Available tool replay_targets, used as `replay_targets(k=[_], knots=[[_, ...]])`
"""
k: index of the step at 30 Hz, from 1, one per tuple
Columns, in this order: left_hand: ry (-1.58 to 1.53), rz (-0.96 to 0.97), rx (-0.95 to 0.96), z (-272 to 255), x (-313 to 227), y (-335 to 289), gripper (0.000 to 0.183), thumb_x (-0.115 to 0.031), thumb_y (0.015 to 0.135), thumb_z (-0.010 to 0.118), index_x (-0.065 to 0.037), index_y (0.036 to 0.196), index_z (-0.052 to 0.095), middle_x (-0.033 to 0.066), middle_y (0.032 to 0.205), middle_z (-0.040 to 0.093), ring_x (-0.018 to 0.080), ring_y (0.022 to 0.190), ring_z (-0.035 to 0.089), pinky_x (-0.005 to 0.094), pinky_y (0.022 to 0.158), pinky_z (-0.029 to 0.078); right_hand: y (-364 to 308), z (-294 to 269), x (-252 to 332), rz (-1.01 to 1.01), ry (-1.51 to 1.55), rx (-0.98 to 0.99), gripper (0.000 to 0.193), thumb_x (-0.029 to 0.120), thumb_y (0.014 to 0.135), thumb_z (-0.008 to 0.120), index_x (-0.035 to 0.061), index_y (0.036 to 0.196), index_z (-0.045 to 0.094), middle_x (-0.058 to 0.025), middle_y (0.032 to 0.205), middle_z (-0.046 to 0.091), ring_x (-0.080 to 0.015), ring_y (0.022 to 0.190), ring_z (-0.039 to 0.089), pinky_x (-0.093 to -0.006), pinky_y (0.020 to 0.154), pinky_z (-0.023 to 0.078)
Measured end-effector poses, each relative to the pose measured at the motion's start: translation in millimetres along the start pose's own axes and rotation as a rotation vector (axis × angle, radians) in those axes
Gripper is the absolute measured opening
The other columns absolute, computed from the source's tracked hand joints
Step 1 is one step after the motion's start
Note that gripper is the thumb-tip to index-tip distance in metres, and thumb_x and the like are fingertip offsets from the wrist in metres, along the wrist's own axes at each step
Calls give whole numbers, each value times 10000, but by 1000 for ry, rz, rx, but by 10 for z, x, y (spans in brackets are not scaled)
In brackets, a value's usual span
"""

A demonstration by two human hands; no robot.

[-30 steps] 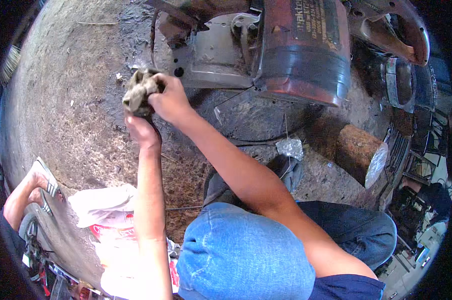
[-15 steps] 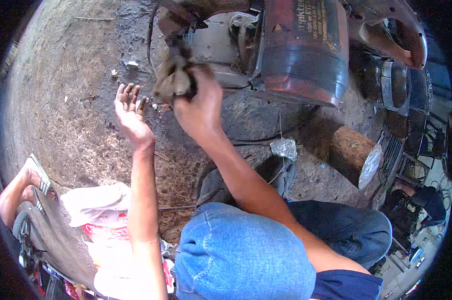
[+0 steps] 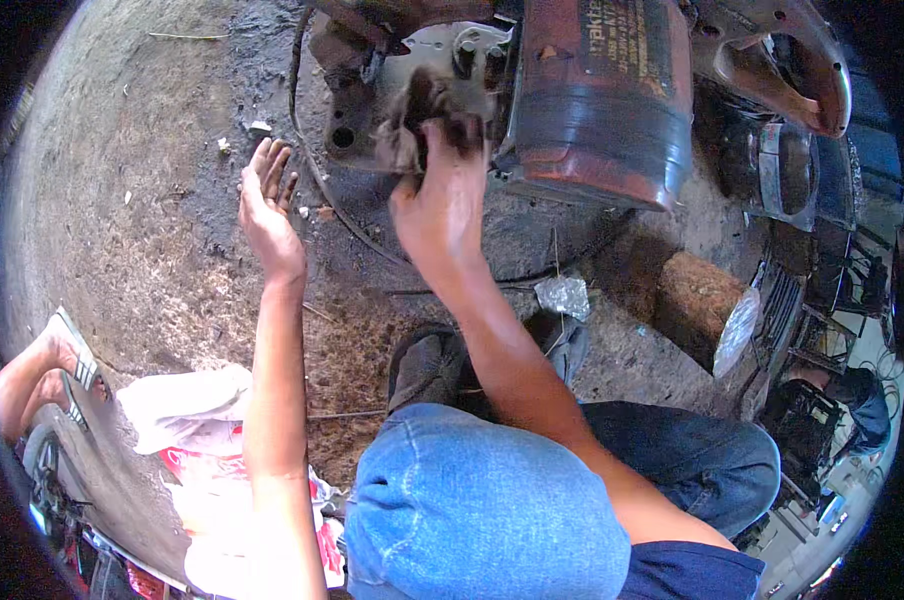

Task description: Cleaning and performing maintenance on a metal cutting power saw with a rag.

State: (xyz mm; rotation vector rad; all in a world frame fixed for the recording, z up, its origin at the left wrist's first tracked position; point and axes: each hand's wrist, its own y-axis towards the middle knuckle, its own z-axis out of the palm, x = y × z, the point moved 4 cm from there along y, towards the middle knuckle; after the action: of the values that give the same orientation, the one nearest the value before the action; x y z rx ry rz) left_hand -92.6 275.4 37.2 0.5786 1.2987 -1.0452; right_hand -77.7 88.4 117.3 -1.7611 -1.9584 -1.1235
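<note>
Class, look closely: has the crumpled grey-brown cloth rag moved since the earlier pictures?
Yes. In the bare right hand, the crumpled grey-brown cloth rag has moved rightward and slightly up, closer to the dark red cylindrical motor housing.

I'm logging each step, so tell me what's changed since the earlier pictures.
The right hand, holding the rag throughout, has moved right and up with it, over the metal base of the machine. The left hand, first up against the rag, has come away and is open and empty. The machine and brown cylinder stayed put.
</note>
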Motion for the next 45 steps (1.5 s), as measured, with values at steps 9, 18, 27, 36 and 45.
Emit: replay_targets(k=[9, 18, 27, 36, 45], knots=[[201, 45, 150, 123, 261, 62, 533, -364, 1042, 285, 39, 1314, 504, 163, 1305, 549, 226, 1235, 490, 341, 1066, 332, -70, 210, -31, 11, 277, 80, 416, -14, 671, 580, -71, 1083, 583, -310, 1054, 597, -457, 1067, 546, -451, 936, 440], [392, 181, 172, 338, 243, 95, 478, -318, 1036, 329, 41, 1248, 563, 160, 1237, 604, 232, 1200, 531, 332, 1048, 354, 53, 567, -579, 171, 138, 137, 477, 18, 690, 594, -61, 1153, 507, -309, 1107, 556, -478, 1035, 523, -499, 932, 408], [791, 385, 91, 318, 189, 136, 355, -125, 890, 616, -10, 1225, 595, 172, 1205, 617, 285, 1118, 596, 350, 973, 449, 485, 355, -457, 481, -9, 308, 676, 90, 718, 629, -76, 1331, 397, -368, 1361, 365, -531, 1297, 310, -451, 1111, 288], [753, 358, 111, 335, 200, 203, 323, -74, 838, 670, -20, 1154, 634, 140, 1133, 643, 252, 1049, 627, 338, 940, 466, 429, 200, -332, 204, 141, -91, 520, 67, 718, 624, -72, 1197, 480, -412, 1329, 353, -494, 1244, 389, -462, 1070, 337], [674, 291, 142, 335, 270, 248, 331, -107, 849, 671, -53, 1174, 641, 106, 1131, 651, 221, 1037, 627, 331, 915, 485, 185, 344, -415, 194, 46, -7, 563, 91, 734, 602, -28, 1273, 488, -332, 1325, 442, -408, 1282, 417, -415, 1060, 369]])
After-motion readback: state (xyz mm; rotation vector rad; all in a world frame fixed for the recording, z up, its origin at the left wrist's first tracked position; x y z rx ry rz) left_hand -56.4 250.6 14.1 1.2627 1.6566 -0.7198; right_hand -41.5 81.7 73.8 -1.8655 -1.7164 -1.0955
